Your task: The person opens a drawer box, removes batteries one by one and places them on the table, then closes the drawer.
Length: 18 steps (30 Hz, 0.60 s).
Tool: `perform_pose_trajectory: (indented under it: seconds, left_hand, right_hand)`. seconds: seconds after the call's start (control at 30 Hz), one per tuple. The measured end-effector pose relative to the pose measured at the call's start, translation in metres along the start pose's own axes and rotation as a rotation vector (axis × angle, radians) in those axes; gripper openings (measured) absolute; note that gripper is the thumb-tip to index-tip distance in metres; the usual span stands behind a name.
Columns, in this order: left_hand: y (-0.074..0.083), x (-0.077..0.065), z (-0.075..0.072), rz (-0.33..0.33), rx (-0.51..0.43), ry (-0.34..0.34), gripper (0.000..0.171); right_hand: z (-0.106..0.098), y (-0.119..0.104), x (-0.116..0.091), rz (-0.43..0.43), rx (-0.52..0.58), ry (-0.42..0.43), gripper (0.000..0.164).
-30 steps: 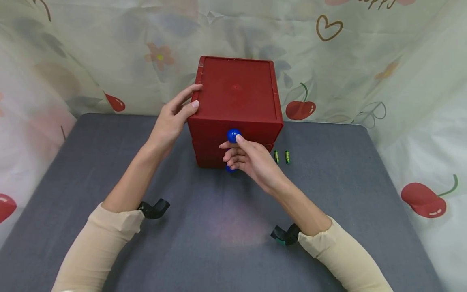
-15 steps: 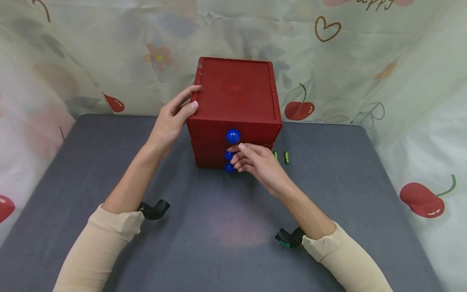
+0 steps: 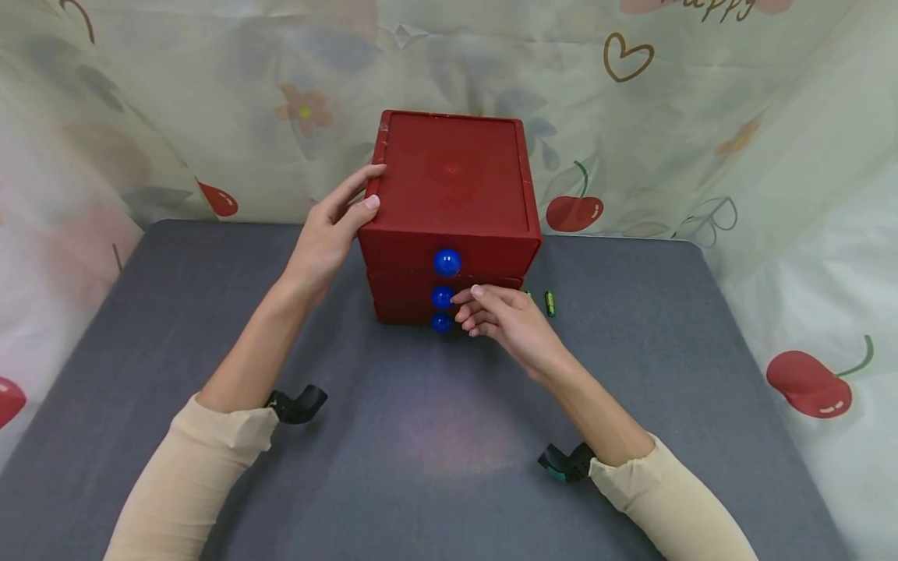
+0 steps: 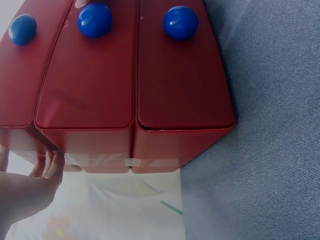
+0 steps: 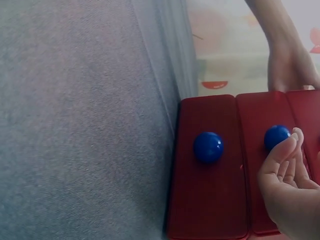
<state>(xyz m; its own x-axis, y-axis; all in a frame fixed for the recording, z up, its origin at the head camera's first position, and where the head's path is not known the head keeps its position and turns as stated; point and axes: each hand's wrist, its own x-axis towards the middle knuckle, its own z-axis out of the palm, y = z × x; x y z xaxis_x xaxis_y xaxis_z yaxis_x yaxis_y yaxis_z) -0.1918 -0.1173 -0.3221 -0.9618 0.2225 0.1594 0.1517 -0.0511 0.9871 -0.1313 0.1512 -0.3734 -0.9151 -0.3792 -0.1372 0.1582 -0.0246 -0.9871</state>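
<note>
By the right hand (image 3: 515, 327), loosely bent, nothing is gripped; whether the glossy, round blue middle knob (image 3: 443, 297) just beside the fingertips is touched cannot be told. The left hand (image 3: 324, 238), with thumb and forefinger extended, is rested on the left top edge of the red drawer box (image 3: 452, 179), which is set on the grey table (image 3: 421, 483). Two green batteries (image 3: 550, 304) are seen to its right, one partly covered by the right hand. Three closed drawers (image 4: 185, 85) are stacked, contents hidden.

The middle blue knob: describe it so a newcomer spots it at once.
On the grey table stands a red drawer unit. Down its front run a top knob, the middle knob and a bottom knob, all blue and round. Only the middle one has a knob both above and below.
</note>
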Motion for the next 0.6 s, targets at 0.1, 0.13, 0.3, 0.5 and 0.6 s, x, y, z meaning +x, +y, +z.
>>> perform_pose_trajectory:
  seconds: [0.1,0.13,0.3,0.5,0.6]
  left_hand:
    - [0.000,0.000,0.000,-0.001,-0.001,0.000,0.050]
    - [0.000,0.000,0.000,-0.001,-0.001,0.000,0.050]
    - [-0.001,0.000,0.000,-0.005,-0.009,0.001,0.050]
    - [-0.001,0.000,0.000,-0.002,-0.012,0.001,0.050]
    - [-0.001,0.000,0.000,0.004,-0.007,0.000,0.050]
  right_hand:
    - [-0.002,0.003,0.000,0.009,-0.003,-0.004,0.041]
    - [-0.002,0.004,0.000,0.011,-0.002,-0.007,0.041]
    - [-0.004,0.009,0.000,0.031,-0.003,-0.038,0.041]
    - [-0.005,0.013,0.002,0.067,-0.016,-0.075,0.042]
    - [-0.004,0.013,0.004,0.081,-0.034,-0.092,0.046]
